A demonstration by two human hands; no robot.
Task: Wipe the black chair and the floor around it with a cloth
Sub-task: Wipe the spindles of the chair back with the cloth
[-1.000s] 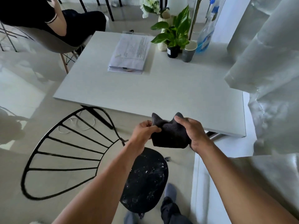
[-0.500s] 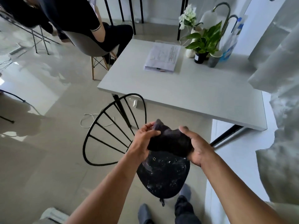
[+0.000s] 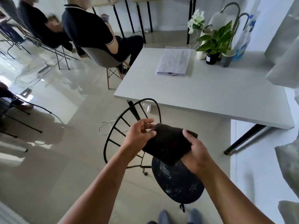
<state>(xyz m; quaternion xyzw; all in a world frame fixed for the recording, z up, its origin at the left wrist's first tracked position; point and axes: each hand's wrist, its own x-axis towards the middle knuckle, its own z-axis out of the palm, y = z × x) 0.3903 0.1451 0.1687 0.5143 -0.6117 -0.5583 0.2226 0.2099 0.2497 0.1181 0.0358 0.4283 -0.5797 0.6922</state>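
Both hands hold a fuzzy dark cloth [image 3: 168, 143] above the black chair [image 3: 176, 183] (round, speckled seat): left hand [image 3: 140, 135] pinching its edge, right hand [image 3: 196, 152] gripping underneath.

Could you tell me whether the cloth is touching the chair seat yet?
No, both hands, left hand and right hand, hold the cloth up above the seat.

Bright daylight, glare on the glossy floor [image 3: 48, 88], motion-blurred seated people [image 3: 48, 29], wide-angle bending at edges
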